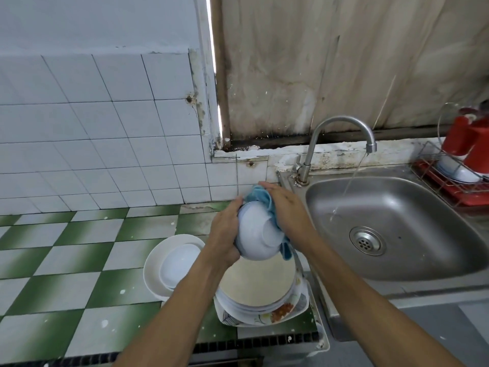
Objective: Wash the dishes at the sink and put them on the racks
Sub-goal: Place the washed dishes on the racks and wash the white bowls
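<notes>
I am at the scrubbing step. My left hand point(225, 234) is wrapped round the outside of a white bowl point(256, 234), fingers curled on it. I hold the bowl up in the air, tipped on its side. My right hand point(288, 210) grips a blue cloth point(260, 198) and presses it on the bowl at the one o'clock side. A bit of the cloth hangs down past the bowl at five o'clock.

The bowl is over the tiled counter point(79, 260), not over the sink. Right under it, at six o'clock, is a stack of plates point(259, 287). I think they wait to be washed. At eight o'clock from the bowl is a big white plate point(152, 266) with a smaller bowl point(177, 263) sitting in it.

The sink point(397, 260) is close by, at three o'clock from the bowl. The tap point(341, 123) is on, and a thin line of water point(350, 178) falls into the sink. The dish rack point(449, 185) is far off at two o'clock, past the sink. It has red cups point(471, 144) and some white dishes in it.

I think this bowl is not rinsed yet. Next I would move it to three o'clock, under the water, and turn it so the water gets all over. Then it goes to the rack. A wet bowl can slip, so my left hand must hold tight. Lots of dishes are left, so the job looks far from done.
</notes>
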